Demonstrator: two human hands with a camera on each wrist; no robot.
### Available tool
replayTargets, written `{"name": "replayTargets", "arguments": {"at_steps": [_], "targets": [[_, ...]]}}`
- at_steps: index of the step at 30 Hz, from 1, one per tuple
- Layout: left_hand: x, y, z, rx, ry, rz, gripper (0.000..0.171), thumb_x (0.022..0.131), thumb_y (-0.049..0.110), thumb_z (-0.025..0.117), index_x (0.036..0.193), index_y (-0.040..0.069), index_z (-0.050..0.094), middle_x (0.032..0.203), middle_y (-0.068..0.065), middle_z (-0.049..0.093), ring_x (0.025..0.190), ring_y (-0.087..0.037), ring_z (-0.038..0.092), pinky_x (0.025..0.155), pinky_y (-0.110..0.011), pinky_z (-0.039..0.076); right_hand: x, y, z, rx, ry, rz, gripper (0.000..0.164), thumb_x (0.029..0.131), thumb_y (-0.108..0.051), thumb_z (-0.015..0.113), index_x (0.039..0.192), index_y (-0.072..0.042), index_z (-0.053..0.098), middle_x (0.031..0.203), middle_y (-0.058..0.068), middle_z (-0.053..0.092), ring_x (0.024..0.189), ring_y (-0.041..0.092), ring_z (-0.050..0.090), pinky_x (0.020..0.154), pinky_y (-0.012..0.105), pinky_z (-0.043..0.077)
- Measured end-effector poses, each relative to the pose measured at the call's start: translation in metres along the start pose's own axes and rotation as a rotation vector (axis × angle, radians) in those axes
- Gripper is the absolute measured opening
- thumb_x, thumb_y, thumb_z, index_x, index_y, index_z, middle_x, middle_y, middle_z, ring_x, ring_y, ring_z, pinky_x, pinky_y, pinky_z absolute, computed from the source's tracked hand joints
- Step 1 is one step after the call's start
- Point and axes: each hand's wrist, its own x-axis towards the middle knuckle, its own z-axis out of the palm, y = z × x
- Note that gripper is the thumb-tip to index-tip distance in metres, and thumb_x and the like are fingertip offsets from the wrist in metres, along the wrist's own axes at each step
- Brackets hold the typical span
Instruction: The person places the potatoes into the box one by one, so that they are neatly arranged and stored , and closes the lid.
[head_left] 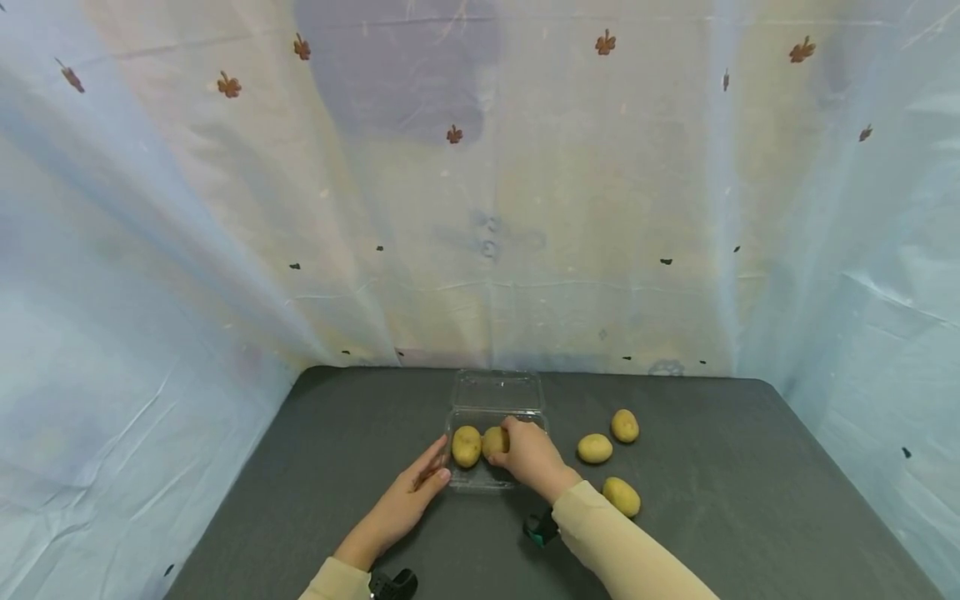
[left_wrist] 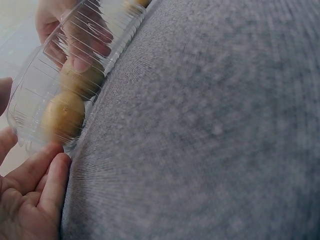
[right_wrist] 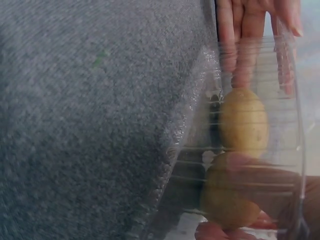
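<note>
A clear plastic clamshell container [head_left: 474, 483] lies on the table with its lid [head_left: 498, 392] folded back. At its left end sits one yellow potato [head_left: 467, 447]. Right beside that, my right hand [head_left: 534, 457] reaches inside and grips a second potato [head_left: 493, 443] between thumb and fingers; the right wrist view shows this held potato [right_wrist: 222, 192] through the ribbed wall. My left hand [head_left: 401, 504] touches the container's left side from outside, its fingers [left_wrist: 52, 182] extended against the lower wall and holding no potato.
Three loose potatoes lie right of the container: one farther back [head_left: 625, 426], one nearer the container [head_left: 595, 448] and one by the right sleeve [head_left: 621, 497]. Patterned plastic curtains [head_left: 525, 208] close off the back and sides of the dark grey table [head_left: 750, 483].
</note>
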Motion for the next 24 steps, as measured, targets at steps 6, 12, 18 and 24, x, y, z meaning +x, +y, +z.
{"name": "replayTargets", "arguments": {"at_steps": [6, 12, 18, 24], "targets": [[0.000, -0.001, 0.000, 0.009, 0.003, 0.004, 0.057, 0.103, 0.034, 0.048, 0.154, 0.035, 0.022, 0.151, -0.011, 0.036, 0.139, -0.027, 0.032, 0.111, -0.052, 0.027, -0.001, -0.002, -0.001, 0.002, -0.006, 0.004, 0.056, 0.081, -0.030, 0.080, 0.124, -0.002, 0.059, 0.104, 0.014, 0.066, 0.086, 0.027, 0.064, 0.068, 0.040, 0.053], [0.001, -0.001, 0.000, 0.007, -0.003, 0.009, 0.057, 0.104, 0.034, 0.047, 0.154, 0.034, 0.021, 0.151, -0.012, 0.036, 0.139, -0.027, 0.032, 0.111, -0.052, 0.027, -0.002, -0.001, -0.001, 0.013, -0.007, 0.005, 0.057, 0.082, -0.030, 0.080, 0.126, -0.002, 0.058, 0.104, 0.014, 0.066, 0.085, 0.026, 0.064, 0.066, 0.039, 0.052], [0.002, -0.002, 0.000, 0.004, -0.007, 0.011, 0.058, 0.103, 0.036, 0.048, 0.154, 0.033, 0.021, 0.151, -0.012, 0.036, 0.139, -0.028, 0.032, 0.110, -0.052, 0.028, -0.003, 0.001, -0.002, 0.017, -0.008, 0.015, 0.057, 0.082, -0.032, 0.080, 0.125, -0.003, 0.057, 0.102, 0.013, 0.066, 0.080, 0.023, 0.063, 0.063, 0.036, 0.052], [0.002, -0.002, -0.001, 0.011, -0.002, 0.010, 0.057, 0.103, 0.035, 0.047, 0.154, 0.033, 0.021, 0.151, -0.012, 0.036, 0.140, -0.028, 0.031, 0.110, -0.052, 0.028, -0.009, -0.002, -0.012, 0.034, 0.001, 0.014, 0.059, 0.083, -0.036, 0.078, 0.127, -0.004, 0.057, 0.103, 0.011, 0.066, 0.083, 0.023, 0.064, 0.065, 0.037, 0.053]]}}
